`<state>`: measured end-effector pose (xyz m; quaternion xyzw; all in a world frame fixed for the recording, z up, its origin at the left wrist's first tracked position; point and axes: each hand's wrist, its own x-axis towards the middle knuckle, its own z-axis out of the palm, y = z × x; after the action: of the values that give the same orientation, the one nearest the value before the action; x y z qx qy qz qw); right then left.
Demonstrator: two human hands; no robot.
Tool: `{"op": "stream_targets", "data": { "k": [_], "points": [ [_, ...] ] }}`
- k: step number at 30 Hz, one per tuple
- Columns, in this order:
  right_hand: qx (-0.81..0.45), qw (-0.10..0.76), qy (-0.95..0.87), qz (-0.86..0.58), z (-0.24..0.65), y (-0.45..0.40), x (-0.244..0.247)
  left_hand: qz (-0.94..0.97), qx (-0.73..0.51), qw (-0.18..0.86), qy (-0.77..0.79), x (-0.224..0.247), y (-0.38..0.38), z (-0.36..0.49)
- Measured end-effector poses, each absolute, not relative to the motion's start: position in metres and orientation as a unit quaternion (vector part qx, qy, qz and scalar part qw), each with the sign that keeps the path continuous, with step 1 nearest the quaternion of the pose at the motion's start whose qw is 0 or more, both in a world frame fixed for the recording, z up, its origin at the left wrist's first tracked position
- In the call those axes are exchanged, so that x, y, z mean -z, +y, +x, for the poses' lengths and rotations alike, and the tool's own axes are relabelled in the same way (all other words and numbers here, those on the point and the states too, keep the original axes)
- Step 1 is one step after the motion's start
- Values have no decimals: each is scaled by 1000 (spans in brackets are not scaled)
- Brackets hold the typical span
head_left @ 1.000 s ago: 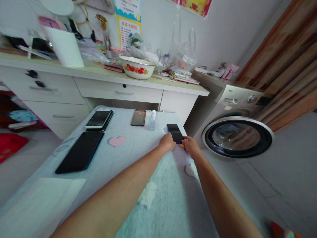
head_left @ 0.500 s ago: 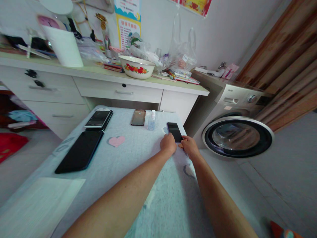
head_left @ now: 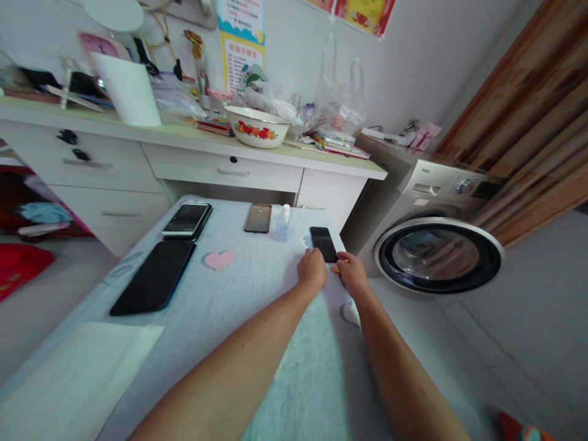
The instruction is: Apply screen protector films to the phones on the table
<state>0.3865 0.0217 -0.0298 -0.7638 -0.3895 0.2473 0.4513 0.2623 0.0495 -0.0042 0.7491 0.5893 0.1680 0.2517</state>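
Has curled left grip inward since a second ago, beside phone lying lengthwise away, slightly leftward, near right edge of surface, with right grip at near-right corner, cannot tell whether clamped.

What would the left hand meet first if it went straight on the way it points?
Most likely the dark phone, lying just ahead of the left hand; whether the two already touch is hard to tell from this view.

Cool, muted light, soft shadow across the cloth, stretched, blurry edges
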Motion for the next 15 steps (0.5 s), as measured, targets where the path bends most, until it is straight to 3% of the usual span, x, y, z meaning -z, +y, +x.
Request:
{"op": "stream_targets", "data": {
  "k": [10,15],
  "points": [
    [-285,567,-296,-714,364,2,10,753,-179,297,559,0,35,230],
    [-411,611,-291,-611,317,-4,-8,776,-184,309,518,-10,13,180]
  ]
}}
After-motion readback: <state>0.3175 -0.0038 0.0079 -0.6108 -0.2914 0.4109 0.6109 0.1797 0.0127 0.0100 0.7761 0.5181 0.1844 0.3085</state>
